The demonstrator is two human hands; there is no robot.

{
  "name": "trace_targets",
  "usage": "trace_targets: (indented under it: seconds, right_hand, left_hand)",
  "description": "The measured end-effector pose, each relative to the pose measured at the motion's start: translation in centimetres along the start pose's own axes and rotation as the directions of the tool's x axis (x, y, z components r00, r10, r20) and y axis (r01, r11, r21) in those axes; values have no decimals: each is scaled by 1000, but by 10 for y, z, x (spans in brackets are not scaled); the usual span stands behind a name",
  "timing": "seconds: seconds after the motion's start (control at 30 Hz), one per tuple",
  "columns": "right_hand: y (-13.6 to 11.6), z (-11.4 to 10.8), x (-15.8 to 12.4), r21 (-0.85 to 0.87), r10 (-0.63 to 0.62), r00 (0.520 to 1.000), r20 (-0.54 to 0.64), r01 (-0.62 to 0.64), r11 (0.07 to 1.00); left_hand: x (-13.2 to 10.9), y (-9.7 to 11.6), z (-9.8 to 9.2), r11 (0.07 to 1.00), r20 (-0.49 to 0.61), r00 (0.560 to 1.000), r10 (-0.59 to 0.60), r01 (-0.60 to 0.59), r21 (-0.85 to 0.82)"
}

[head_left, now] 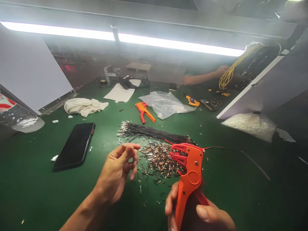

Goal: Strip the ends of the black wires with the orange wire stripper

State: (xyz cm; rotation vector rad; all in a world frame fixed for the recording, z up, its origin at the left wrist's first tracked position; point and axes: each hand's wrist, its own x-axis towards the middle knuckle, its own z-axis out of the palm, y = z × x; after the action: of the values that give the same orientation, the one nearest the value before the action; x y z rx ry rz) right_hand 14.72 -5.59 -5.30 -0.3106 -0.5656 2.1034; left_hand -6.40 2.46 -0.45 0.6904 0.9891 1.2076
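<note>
My right hand (202, 215) grips the handles of an orange wire stripper (189, 179), held upright near the bottom of the view. A dark wire (240, 154) runs from its red jaws off to the right across the green mat. My left hand (117, 173) hovers to the left of the tool, thumb and forefinger pinched together; whether anything thin sits between them I cannot make out. Between and behind the hands lies a heap of cut insulation and copper bits (158, 160). Behind that rests a bundle of black wires (154, 133) with stripped ends.
A black phone (75, 146) lies at left. Further back are a white cloth (83, 106), a second orange stripper (143, 110), a clear plastic bag (166, 104), paper (119, 93) and a bag of white parts (250, 125). Another person's arm (204, 77) reaches toward yellow wires (231, 70).
</note>
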Motion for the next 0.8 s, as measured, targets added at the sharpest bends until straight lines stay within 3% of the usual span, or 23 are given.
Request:
trace_targets:
  seconds: [0.2, 0.8]
  right_hand:
    - [0, 5, -2, -28, 71, 997, 8, -71, 997]
    - [13, -9, 0, -58, 77, 985, 153, -69, 996]
  left_hand:
    - [-1, -5, 1, 992, -72, 997, -3, -6, -124]
    - [-12, -16, 12, 986, 8, 997, -80, 80, -148]
